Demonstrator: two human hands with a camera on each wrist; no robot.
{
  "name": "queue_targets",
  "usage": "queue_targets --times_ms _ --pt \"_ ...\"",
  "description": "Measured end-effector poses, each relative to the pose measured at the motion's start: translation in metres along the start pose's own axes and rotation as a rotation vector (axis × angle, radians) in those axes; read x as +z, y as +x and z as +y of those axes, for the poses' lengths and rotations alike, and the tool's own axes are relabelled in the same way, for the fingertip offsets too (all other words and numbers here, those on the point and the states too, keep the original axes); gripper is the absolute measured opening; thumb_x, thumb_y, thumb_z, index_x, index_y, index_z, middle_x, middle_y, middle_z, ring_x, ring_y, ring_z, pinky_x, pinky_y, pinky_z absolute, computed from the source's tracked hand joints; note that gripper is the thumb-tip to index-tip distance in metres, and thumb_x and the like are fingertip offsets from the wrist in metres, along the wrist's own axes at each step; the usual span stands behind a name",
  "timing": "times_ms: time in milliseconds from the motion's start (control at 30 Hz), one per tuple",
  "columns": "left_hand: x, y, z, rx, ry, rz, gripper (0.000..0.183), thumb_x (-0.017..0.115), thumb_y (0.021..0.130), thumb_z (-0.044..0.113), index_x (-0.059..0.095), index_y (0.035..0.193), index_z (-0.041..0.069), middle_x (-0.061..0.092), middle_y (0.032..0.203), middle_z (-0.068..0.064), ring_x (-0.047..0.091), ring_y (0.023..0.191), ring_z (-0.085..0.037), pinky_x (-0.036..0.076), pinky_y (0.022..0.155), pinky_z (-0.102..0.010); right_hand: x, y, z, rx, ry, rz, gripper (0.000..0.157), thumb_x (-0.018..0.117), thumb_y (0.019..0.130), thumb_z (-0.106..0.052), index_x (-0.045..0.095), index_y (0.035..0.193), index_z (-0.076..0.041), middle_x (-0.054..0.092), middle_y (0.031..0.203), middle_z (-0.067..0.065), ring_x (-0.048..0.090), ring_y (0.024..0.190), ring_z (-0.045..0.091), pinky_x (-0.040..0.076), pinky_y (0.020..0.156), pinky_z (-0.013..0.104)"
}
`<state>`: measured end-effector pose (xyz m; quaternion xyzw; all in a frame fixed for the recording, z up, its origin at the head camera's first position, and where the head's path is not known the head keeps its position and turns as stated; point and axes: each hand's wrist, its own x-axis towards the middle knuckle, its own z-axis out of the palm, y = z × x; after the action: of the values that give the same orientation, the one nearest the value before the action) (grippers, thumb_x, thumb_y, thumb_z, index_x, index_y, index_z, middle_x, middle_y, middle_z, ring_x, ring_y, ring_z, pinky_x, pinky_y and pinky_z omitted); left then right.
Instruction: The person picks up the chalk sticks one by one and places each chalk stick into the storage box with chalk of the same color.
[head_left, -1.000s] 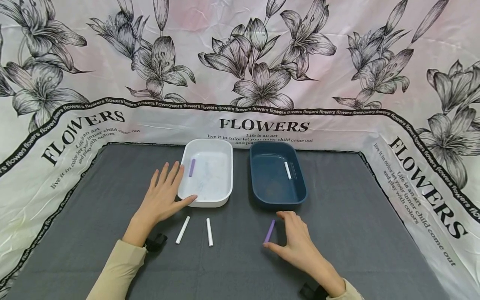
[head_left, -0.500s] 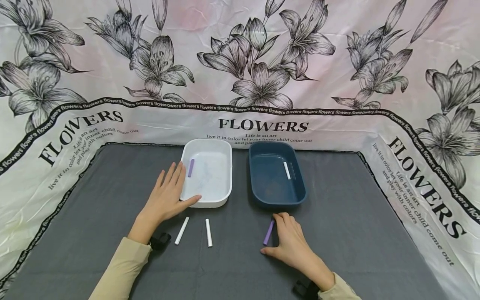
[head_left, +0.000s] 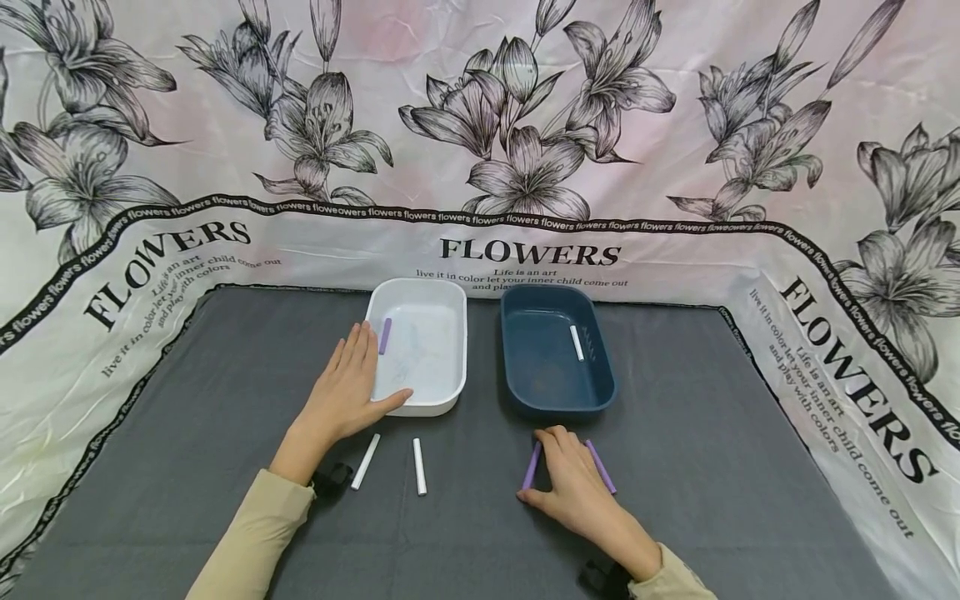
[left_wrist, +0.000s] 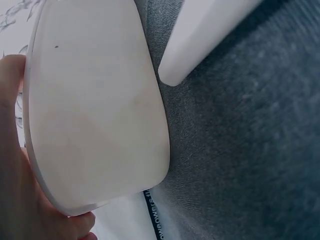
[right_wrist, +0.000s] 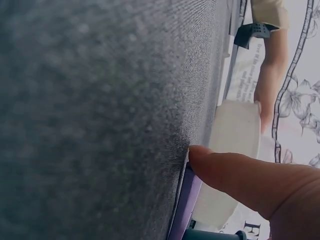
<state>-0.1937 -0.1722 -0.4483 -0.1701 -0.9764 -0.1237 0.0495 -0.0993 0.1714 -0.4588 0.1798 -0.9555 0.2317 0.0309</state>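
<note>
My left hand (head_left: 345, 387) rests along the left side of the white tub (head_left: 442, 350), fingers straight and thumb over its near rim. A purple chalk stick (head_left: 385, 335) lies in that tub. In front of the navy tub (head_left: 551, 414), my right hand (head_left: 576, 483) pinches another purple chalk stick (head_left: 531, 467) lengthwise, thumb at its near end and index finger at its far end. The right wrist view has the thumb (right_wrist: 235, 175) against the end of this stick (right_wrist: 185, 202). A further purple chalk stick (head_left: 602, 468) lies just right of the hand, partly covered.
Two white chalk sticks (head_left: 365, 462) (head_left: 419, 467) lie on the grey cloth (head_left: 465, 533) before the white tub. Another white stick (head_left: 577, 342) is inside the navy tub. A flower-printed cloth (head_left: 337, 246) rises behind both tubs.
My right hand has moved left, shifting the purple chalk stick slightly left and uncovering the other one on its right. My left hand has slid a little right along the white tub.
</note>
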Motion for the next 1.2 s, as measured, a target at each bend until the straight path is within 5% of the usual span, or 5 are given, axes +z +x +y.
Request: queue_targets --times_ms 600,1200 --pt "0.001 -0.001 0.002 0.001 0.011 -0.002 0.110 0.048 0.090 0.069 0.008 0.153 -0.012 0.000 0.163 -0.025 -0.001 0.151 -0.037 0.003 0.121 -0.049 -0.004 0.014 -0.025 -0.053 0.074 -0.083 0.080 0.092 0.068 -0.025 0.053 0.130 0.008 0.053 0.120 0.013 0.052 0.112 0.031 0.043 0.097 0.053" --pt "0.003 0.000 0.001 -0.009 0.010 -0.015 0.110 0.048 0.091 0.069 0.007 0.154 -0.012 -0.001 0.163 -0.025 -0.003 0.151 -0.036 0.002 0.121 -0.048 -0.034 0.038 -0.050 -0.059 0.128 -0.117 0.081 0.089 0.073 -0.030 0.051 0.137 0.003 0.052 0.132 0.013 0.047 0.129 0.034 0.035 0.109 0.054"
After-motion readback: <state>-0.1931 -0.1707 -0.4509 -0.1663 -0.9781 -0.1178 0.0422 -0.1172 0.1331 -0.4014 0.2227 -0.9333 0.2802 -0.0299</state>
